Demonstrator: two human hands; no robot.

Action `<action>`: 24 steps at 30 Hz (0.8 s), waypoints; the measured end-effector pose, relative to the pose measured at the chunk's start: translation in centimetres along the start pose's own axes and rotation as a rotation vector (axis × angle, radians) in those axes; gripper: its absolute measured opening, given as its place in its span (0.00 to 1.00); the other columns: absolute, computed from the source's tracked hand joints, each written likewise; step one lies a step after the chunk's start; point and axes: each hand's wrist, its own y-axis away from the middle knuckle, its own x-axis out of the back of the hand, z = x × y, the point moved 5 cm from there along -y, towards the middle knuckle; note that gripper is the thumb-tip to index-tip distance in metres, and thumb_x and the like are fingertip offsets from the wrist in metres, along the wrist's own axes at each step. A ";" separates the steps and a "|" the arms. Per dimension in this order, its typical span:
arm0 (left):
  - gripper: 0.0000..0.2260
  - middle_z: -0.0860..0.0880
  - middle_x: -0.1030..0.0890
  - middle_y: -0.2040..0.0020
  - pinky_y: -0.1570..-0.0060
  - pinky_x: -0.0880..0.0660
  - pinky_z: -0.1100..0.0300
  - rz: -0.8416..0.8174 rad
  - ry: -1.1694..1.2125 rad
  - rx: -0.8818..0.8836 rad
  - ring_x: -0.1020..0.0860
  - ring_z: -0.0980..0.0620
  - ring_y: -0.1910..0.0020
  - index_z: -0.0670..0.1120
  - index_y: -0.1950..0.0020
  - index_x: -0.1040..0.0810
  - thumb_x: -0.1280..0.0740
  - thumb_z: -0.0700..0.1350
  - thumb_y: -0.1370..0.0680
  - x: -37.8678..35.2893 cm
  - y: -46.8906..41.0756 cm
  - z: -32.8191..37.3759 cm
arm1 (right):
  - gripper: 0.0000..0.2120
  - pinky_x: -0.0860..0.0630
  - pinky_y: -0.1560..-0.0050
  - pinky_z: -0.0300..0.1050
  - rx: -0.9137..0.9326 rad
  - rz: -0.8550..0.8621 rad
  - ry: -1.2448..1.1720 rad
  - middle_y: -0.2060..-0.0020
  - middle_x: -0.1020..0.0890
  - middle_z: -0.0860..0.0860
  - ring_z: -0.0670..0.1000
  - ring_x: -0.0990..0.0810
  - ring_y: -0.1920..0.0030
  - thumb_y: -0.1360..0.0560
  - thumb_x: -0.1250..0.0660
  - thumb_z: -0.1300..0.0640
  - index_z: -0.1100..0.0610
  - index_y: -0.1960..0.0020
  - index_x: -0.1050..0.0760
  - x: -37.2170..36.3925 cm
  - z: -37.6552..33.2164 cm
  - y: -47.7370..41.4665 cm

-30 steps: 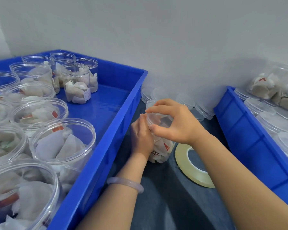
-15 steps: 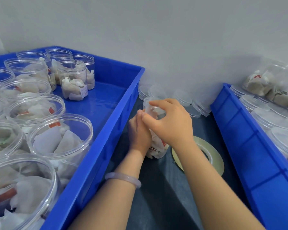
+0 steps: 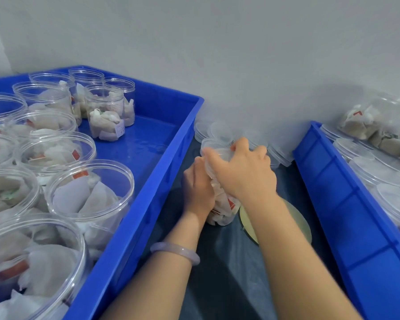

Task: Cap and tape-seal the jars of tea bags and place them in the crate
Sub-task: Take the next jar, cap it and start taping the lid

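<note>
Nearest, a blue crate (image 3: 148, 204) on the left holds open jars (image 3: 90, 181) of tea bags, cut off by the frame's edge. Beside it, both forearms reach forward over the dark worktop (image 3: 229, 285), the left wearing a pale bracelet (image 3: 174, 251). The jar (image 3: 222, 211) being worked on stands on the worktop between the two crates. The left hand (image 3: 198, 188) wraps its side, fingers curled round it. The right hand (image 3: 245, 172) arches over the top, fingers gripping the rim; any lid beneath is hard to make out. The right forearm partly hides a tape roll (image 3: 298, 222) lying flat. Loose lids (image 3: 219, 132) crowd the wall behind. The right crate (image 3: 333, 192) holds capped jars (image 3: 374, 172).
</note>
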 end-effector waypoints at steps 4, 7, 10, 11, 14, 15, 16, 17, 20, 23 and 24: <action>0.26 0.59 0.28 0.78 0.72 0.35 0.72 -0.036 -0.039 -0.009 0.31 0.64 0.76 0.54 0.73 0.32 0.46 0.35 0.17 0.0 -0.2 -0.5 | 0.40 0.47 0.29 0.51 0.143 -0.035 0.061 0.26 0.44 0.62 0.58 0.52 0.25 0.27 0.47 0.30 0.57 0.27 0.39 -0.5 0.2 0.9; 0.19 0.55 0.25 0.72 0.61 0.29 0.56 -0.078 -0.028 -0.008 0.28 0.57 0.69 0.52 0.68 0.26 0.47 0.43 0.19 -0.4 -0.5 -0.3 | 0.37 0.55 0.27 0.45 0.345 -0.199 0.041 0.22 0.55 0.51 0.49 0.59 0.23 0.26 0.44 0.38 0.51 0.22 0.50 -0.1 0.4 2.3; 0.22 0.58 0.26 0.76 0.66 0.32 0.56 -0.018 0.043 0.036 0.29 0.62 0.74 0.56 0.74 0.24 0.48 0.49 0.23 -0.2 -0.4 -0.6 | 0.34 0.42 0.38 0.41 0.372 -0.137 0.100 0.26 0.40 0.49 0.51 0.45 0.27 0.28 0.34 0.46 0.48 0.25 0.42 0.6 0.9 2.4; 0.23 0.59 0.26 0.77 0.66 0.32 0.58 -0.041 0.062 0.047 0.29 0.63 0.74 0.56 0.73 0.22 0.48 0.49 0.22 -0.2 -0.3 -0.7 | 0.35 0.39 0.44 0.42 0.335 -0.127 0.118 0.32 0.35 0.50 0.53 0.40 0.31 0.31 0.31 0.43 0.47 0.28 0.38 0.9 0.8 2.1; 0.25 0.59 0.22 0.75 0.66 0.28 0.70 -0.131 0.068 0.086 0.23 0.65 0.72 0.51 0.64 0.19 0.51 0.46 0.16 -0.3 -0.4 -1.2 | 0.42 0.34 0.53 0.47 0.226 -0.159 0.211 0.47 0.35 0.50 0.53 0.36 0.42 0.45 0.27 0.33 0.49 0.37 0.36 1.5 0.2 0.5; 0.25 0.58 0.19 0.71 0.62 0.26 0.68 -0.160 0.074 0.118 0.20 0.63 0.68 0.49 0.63 0.19 0.52 0.47 0.16 -0.4 -0.6 -1.5 | 0.44 0.33 0.53 0.47 0.223 -0.176 0.215 0.47 0.36 0.49 0.52 0.36 0.43 0.47 0.28 0.30 0.50 0.38 0.37 1.5 0.1 0.0; 0.26 0.54 0.16 0.65 0.56 0.23 0.62 -0.190 0.096 0.156 0.17 0.58 0.61 0.49 0.59 0.16 0.52 0.51 0.17 -0.4 -0.9 -1.8 | 0.46 0.34 0.51 0.46 0.237 -0.191 0.187 0.47 0.36 0.49 0.52 0.36 0.42 0.47 0.30 0.29 0.50 0.37 0.37 1.4 0.1 -0.2; 0.27 0.48 0.15 0.57 0.49 0.23 0.55 -0.228 0.124 0.209 0.17 0.52 0.53 0.48 0.54 0.15 0.52 0.55 0.18 -0.5 -1.0 -1.8 | 0.45 0.36 0.48 0.45 0.264 -0.200 0.134 0.45 0.35 0.49 0.52 0.37 0.39 0.45 0.32 0.28 0.50 0.35 0.37 1.1 0.2 -0.3; 0.30 0.42 0.18 0.44 0.38 0.28 0.49 -0.296 0.071 0.292 0.21 0.43 0.40 0.41 0.41 0.20 0.51 0.60 0.23 -1.0 -0.6 -2.1 | 0.38 0.38 0.44 0.39 0.314 -0.054 -0.123 0.36 0.29 0.44 0.46 0.33 0.34 0.37 0.32 0.32 0.46 0.31 0.32 0.1 1.2 0.4; 0.30 0.39 0.18 0.49 0.43 0.25 0.44 -0.175 -0.013 0.195 0.20 0.38 0.45 0.35 0.44 0.21 0.50 0.59 0.23 -0.7 -0.2 -1.6 | 0.34 0.34 0.48 0.42 0.229 0.185 -0.220 0.38 0.25 0.42 0.46 0.28 0.38 0.37 0.34 0.30 0.45 0.36 0.27 -0.5 1.8 1.0; 0.34 0.36 0.18 0.52 0.46 0.25 0.40 -0.140 -0.006 0.180 0.20 0.36 0.49 0.33 0.47 0.22 0.50 0.61 0.25 -0.7 -0.1 -1.4 | 0.34 0.34 0.50 0.43 0.200 0.214 -0.196 0.38 0.25 0.42 0.47 0.28 0.38 0.37 0.35 0.29 0.45 0.37 0.27 -0.8 1.7 1.0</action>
